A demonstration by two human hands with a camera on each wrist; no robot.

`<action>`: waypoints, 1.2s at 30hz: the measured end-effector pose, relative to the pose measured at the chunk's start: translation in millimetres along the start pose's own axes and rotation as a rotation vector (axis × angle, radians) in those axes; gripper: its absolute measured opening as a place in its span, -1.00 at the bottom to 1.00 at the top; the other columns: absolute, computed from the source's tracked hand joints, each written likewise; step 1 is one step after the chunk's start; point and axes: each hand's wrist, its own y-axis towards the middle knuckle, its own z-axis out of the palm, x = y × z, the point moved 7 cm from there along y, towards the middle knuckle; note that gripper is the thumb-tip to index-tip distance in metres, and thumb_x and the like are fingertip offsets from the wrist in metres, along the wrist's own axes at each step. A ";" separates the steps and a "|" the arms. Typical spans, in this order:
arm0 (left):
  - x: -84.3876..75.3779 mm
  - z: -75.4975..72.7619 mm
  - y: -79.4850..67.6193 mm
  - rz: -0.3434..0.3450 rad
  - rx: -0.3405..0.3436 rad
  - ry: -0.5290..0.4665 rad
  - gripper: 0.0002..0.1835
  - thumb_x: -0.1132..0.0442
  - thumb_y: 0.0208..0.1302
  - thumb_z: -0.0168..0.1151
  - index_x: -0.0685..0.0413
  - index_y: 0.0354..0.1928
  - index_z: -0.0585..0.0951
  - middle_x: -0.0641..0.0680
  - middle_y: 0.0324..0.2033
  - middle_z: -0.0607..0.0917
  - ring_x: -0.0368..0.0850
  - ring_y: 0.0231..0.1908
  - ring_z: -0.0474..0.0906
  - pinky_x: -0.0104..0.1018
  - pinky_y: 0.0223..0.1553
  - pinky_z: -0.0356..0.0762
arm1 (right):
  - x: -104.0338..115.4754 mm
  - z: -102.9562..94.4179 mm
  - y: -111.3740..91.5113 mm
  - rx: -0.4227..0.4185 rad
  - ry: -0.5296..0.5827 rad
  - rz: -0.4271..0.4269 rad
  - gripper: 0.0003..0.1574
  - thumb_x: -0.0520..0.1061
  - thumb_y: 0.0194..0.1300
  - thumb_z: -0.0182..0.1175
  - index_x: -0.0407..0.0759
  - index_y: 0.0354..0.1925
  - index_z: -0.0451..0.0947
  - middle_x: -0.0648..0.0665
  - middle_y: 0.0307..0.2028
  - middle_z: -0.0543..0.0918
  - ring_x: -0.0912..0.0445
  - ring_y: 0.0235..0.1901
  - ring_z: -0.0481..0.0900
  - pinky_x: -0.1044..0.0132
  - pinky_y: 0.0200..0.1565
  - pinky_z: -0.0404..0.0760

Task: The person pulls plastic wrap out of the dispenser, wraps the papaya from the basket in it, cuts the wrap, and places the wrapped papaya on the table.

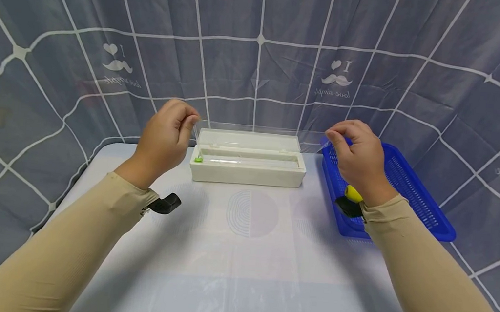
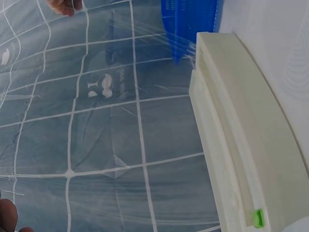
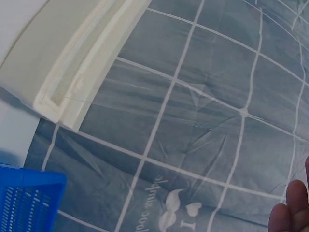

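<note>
A clear sheet of cling film [image 2: 159, 198] stretches up from a white cling film dispenser [image 1: 247, 176], whose lid [image 1: 249, 140] stands raised at the back. My left hand [image 1: 166, 137] pinches the sheet's left end between thumb and fingers, above and left of the dispenser. On the other side my right hand [image 1: 359, 157] pinches the right end, over the blue basket's near-left part. A small green slider [image 1: 198, 160] sits at the left end of the dispenser's slot. Both wrist views show the film spanning the space between hands and dispenser.
To the right, a blue plastic basket [image 1: 410, 188] stands on the table; a yellow object [image 1: 353, 193] in it is partly hidden by my right wrist. A pale patterned cloth [image 1: 246, 258] covers the table. Grey checked curtains [image 1: 230, 71] hang behind and at both sides.
</note>
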 end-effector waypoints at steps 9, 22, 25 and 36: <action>-8.9 -10.2 -8.9 0.004 0.022 -0.046 -0.83 0.36 0.58 0.09 0.32 -0.17 0.61 0.23 -0.14 0.65 0.01 -0.22 0.46 -0.20 -0.19 0.33 | 6.8 -9.3 -8.9 0.084 0.016 0.029 -0.74 -0.11 0.59 0.18 -0.27 -0.09 0.71 -0.19 -0.10 0.74 0.30 -0.31 0.47 0.60 -0.23 0.43; -15.5 -12.4 -42.3 -0.012 0.211 -0.235 -0.84 0.40 0.56 0.10 0.17 -0.22 0.62 0.03 -0.24 0.63 -0.27 -0.23 0.43 -0.42 -0.16 0.38 | 6.9 -12.7 -39.2 0.254 0.012 0.002 -0.81 -0.16 0.57 0.20 -0.16 -0.13 0.75 -0.14 -0.18 0.81 0.41 -0.24 0.54 0.65 -0.16 0.46; -17.5 -11.5 -52.3 -0.009 0.266 -0.249 -0.84 0.41 0.55 0.12 0.10 -0.24 0.62 -0.01 -0.26 0.62 -0.25 -0.25 0.44 -0.42 -0.18 0.39 | 6.4 -11.6 -49.2 0.312 0.016 0.013 -0.81 -0.18 0.57 0.19 -0.12 -0.13 0.75 -0.10 -0.20 0.80 0.39 -0.23 0.57 0.63 -0.15 0.50; -13.6 4.4 -92.7 -0.013 0.536 -0.333 -0.74 0.42 0.51 0.19 -0.15 -0.28 0.63 -0.24 -0.36 0.59 -0.29 -0.30 0.52 -0.39 -0.20 0.54 | -1.7 6.5 -93.3 0.558 0.059 0.024 -0.84 -0.24 0.50 0.25 -0.03 -0.17 0.75 0.11 -0.26 0.79 0.27 -0.27 0.63 0.40 -0.16 0.67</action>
